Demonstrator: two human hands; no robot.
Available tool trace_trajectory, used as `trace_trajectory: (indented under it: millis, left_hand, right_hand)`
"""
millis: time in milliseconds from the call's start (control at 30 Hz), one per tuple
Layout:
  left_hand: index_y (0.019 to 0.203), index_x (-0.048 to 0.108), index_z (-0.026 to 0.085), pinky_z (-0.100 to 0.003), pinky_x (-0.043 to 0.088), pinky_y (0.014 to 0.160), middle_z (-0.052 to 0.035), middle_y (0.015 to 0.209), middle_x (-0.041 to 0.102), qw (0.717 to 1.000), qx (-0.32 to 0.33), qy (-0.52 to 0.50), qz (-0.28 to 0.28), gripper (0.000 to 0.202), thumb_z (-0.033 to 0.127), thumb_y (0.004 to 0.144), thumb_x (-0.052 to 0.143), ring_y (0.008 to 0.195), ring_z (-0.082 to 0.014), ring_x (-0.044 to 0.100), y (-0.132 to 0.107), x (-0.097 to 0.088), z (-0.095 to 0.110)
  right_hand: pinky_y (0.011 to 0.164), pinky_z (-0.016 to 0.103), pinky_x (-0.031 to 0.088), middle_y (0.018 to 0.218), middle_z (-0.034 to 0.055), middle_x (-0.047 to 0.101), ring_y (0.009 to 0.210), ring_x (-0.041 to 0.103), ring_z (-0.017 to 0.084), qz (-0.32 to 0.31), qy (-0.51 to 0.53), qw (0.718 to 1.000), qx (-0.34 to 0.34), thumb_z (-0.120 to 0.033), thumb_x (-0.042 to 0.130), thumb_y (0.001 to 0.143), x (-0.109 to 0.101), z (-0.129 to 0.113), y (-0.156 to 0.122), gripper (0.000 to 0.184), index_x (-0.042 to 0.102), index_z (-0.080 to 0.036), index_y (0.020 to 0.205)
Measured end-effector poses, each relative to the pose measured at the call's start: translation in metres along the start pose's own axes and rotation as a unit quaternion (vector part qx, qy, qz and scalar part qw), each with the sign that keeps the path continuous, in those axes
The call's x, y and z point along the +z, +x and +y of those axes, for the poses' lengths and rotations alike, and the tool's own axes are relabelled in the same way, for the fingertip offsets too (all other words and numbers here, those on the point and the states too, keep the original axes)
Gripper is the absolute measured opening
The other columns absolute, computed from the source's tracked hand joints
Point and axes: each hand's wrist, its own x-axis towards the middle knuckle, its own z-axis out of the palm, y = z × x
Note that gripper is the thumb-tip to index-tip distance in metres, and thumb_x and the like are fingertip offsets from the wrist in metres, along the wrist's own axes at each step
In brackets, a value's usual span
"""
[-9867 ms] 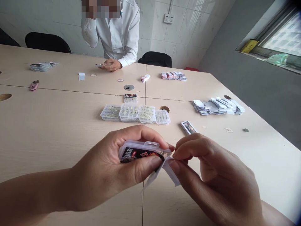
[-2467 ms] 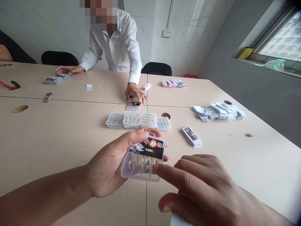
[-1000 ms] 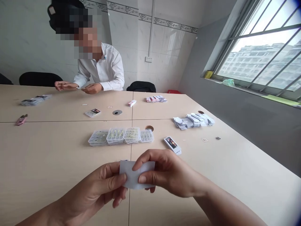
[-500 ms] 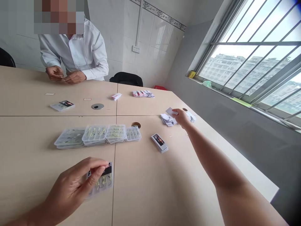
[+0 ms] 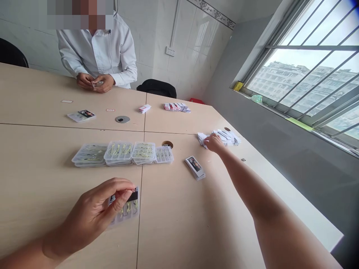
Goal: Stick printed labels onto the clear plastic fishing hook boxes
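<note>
My left hand [image 5: 103, 209] is closed in a pinch at the upper edge of a clear plastic box [image 5: 131, 215] of fish hooks with yellow-green dressing, partly covering it. A black printed card lies along the box's top edge. Whatever the fingertips hold is too small to make out. My right hand [image 5: 215, 142] is stretched far forward, fingers bent and together, touching a loose pile of white cards [image 5: 201, 138]. Its fingertips are partly hidden there. More white cards [image 5: 230, 137] spread just beyond it.
Stacked hook boxes [image 5: 117, 152] stand mid-table. A stack of black-and-white printed cards [image 5: 195, 168] lies right of them. Farther back are another hook box [image 5: 81, 116], red-and-white cards [image 5: 175, 107] and a round metal grommet [image 5: 122, 119]. A co-worker in a white shirt [image 5: 98, 52] sits opposite, hands together.
My right hand has lowered onto the card pile; the white card it held up no longer shows separately. My left hand keeps its pinch by the box. The view has shifted slightly.
</note>
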Motion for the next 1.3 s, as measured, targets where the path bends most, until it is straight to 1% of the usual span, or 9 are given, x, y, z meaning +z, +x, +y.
trace_trajectory:
  millis: [200, 400, 767, 900, 967, 1033, 1133, 1200, 1300]
  left_hand:
    - [0.100, 0.073, 0.027, -0.019, 0.058, 0.082, 0.0011, 0.100, 0.078, 1.000, 0.004, -0.003, -0.005, 0.009, 0.027, 0.096, 0.065, 0.093, -0.0165, 0.074, 0.000, 0.000, -0.002]
    - [0.098, 0.072, 0.026, -0.020, 0.059, 0.077, 0.0001, 0.096, 0.078, 0.999, 0.032, -0.001, -0.007, 0.011, 0.027, 0.098, 0.062, 0.088, -0.0163, 0.074, 0.003, 0.000, -0.001]
    - [0.095, 0.071, 0.021, -0.025, 0.060, 0.075, -0.0044, 0.092, 0.078, 0.999, 0.044, 0.019, -0.025, 0.022, 0.034, 0.102, 0.054, 0.083, -0.0183, 0.074, 0.003, 0.000, 0.002]
    - [0.104, 0.071, 0.021, -0.031, 0.061, 0.086, -0.0081, 0.105, 0.078, 0.997, 0.024, 0.047, -0.052, 0.031, 0.043, 0.103, 0.050, 0.098, -0.0228, 0.074, 0.003, 0.000, 0.001]
    - [0.124, 0.068, 0.021, -0.039, 0.057, 0.103, -0.0114, 0.128, 0.073, 0.993, 0.006, 0.072, -0.088, 0.038, 0.049, 0.100, 0.056, 0.120, -0.0286, 0.069, 0.002, -0.004, 0.003]
    - [0.147, 0.054, 0.022, -0.048, 0.048, 0.116, -0.0145, 0.151, 0.060, 0.985, -0.018, 0.100, -0.136, 0.065, 0.055, 0.093, 0.065, 0.140, -0.0348, 0.055, 0.000, -0.011, 0.006]
    - [0.162, 0.034, 0.022, -0.053, 0.041, 0.122, -0.0161, 0.165, 0.043, 0.969, -0.066, 0.136, -0.196, 0.092, 0.063, 0.088, 0.069, 0.152, -0.0385, 0.041, 0.000, -0.024, 0.012]
    - [0.163, 0.032, 0.023, -0.052, 0.040, 0.121, -0.0151, 0.166, 0.042, 0.958, -0.097, 0.159, -0.219, 0.090, 0.065, 0.090, 0.065, 0.153, -0.0377, 0.040, 0.003, -0.032, 0.013]
    - [0.153, 0.047, 0.021, -0.051, 0.042, 0.119, -0.0150, 0.158, 0.049, 0.945, -0.135, 0.189, -0.232, 0.075, 0.063, 0.092, 0.061, 0.149, -0.0374, 0.043, 0.010, -0.037, 0.010]
  right_hand:
    - [0.096, 0.048, 0.059, 0.135, 0.0105, 0.066, 0.114, 0.068, 0.026, -0.029, -0.046, 0.999, 0.002, -0.037, 0.066, 0.101, 0.000, -0.004, 0.002, 0.035, 0.064, -0.019, 0.131]
    - [0.094, 0.048, 0.060, 0.133, 0.0103, 0.066, 0.112, 0.069, 0.025, -0.023, -0.049, 0.999, 0.000, -0.037, 0.066, 0.101, 0.001, -0.007, -0.004, 0.035, 0.064, -0.018, 0.131]
    - [0.098, 0.050, 0.058, 0.137, 0.0107, 0.065, 0.117, 0.067, 0.026, 0.103, 0.003, 0.995, -0.012, -0.036, 0.066, 0.101, -0.022, -0.013, -0.032, 0.035, 0.064, -0.019, 0.132]
    - [0.101, 0.051, 0.056, 0.140, 0.0110, 0.063, 0.121, 0.066, 0.027, 0.135, 0.040, 0.989, -0.053, -0.036, 0.065, 0.102, -0.027, -0.028, -0.065, 0.035, 0.064, -0.020, 0.133]
    - [0.101, 0.051, 0.057, 0.139, 0.0109, 0.064, 0.120, 0.066, 0.027, 0.125, 0.065, 0.986, -0.084, -0.037, 0.065, 0.102, -0.020, -0.038, -0.094, 0.035, 0.064, -0.020, 0.132]
    - [0.100, 0.050, 0.057, 0.140, 0.0111, 0.064, 0.119, 0.066, 0.027, 0.105, 0.094, 0.984, -0.110, -0.039, 0.065, 0.102, -0.008, -0.046, -0.125, 0.037, 0.063, -0.021, 0.134]
    - [0.100, 0.051, 0.058, 0.144, 0.0121, 0.060, 0.121, 0.065, 0.028, 0.091, 0.138, 0.979, -0.117, -0.040, 0.065, 0.101, 0.012, -0.050, -0.160, 0.043, 0.059, -0.022, 0.140]
    - [0.102, 0.054, 0.056, 0.148, 0.0129, 0.057, 0.125, 0.063, 0.030, 0.098, 0.167, 0.975, -0.107, -0.040, 0.067, 0.100, 0.024, -0.049, -0.168, 0.047, 0.057, -0.022, 0.143]
    - [0.102, 0.054, 0.056, 0.149, 0.0133, 0.056, 0.126, 0.063, 0.030, 0.121, 0.207, 0.966, -0.101, -0.042, 0.067, 0.100, 0.039, -0.044, -0.165, 0.049, 0.055, -0.022, 0.144]
